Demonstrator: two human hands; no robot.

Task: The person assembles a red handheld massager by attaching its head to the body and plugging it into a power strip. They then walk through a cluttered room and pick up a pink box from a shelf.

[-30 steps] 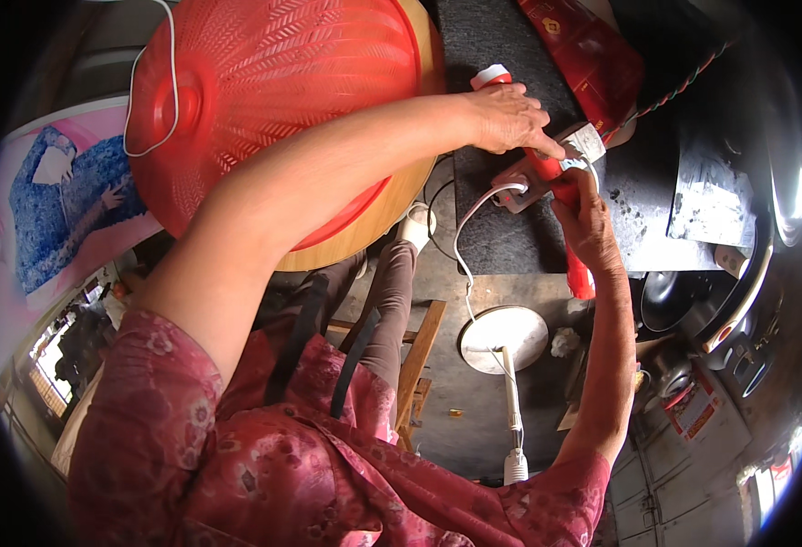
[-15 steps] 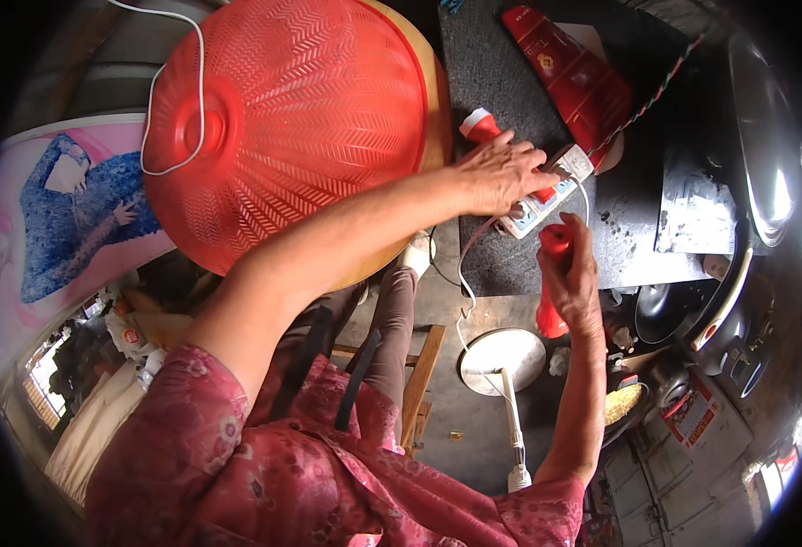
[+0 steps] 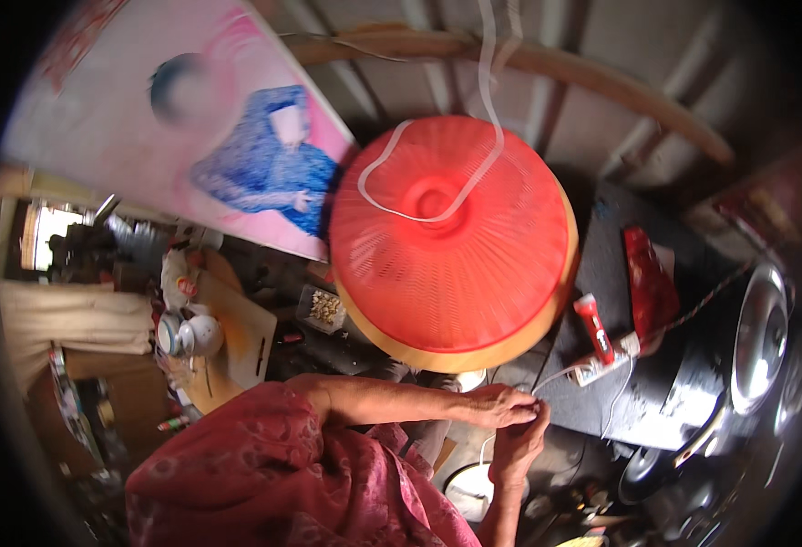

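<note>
My left hand (image 3: 499, 406) and my right hand (image 3: 518, 448) meet at the fingertips, just off the near left edge of the dark table. Both are closed in a pinch on a thin white cord (image 3: 556, 375); the exact point of grip is too small to make out. The cord leads from my fingers to a white power strip (image 3: 587, 372) on the table. Across the strip lies a red flashlight (image 3: 594, 330) with a white head. A piece of the cord shows again below my left wrist, by a round white lamp base (image 3: 470, 490).
A large red mesh cover (image 3: 474, 283) sits on a round wooden tabletop (image 3: 419, 358), with a white cable over it. Right of it are the dark table (image 3: 592, 264), a red box (image 3: 647, 290) and a metal pan lid (image 3: 760, 337). A pink picture board (image 3: 228, 182) leans at left.
My view has swung toward the left and back. My left hand has left the flashlight and power strip. The red object in my right hand is gone, and both hands now meet on the cord.
</note>
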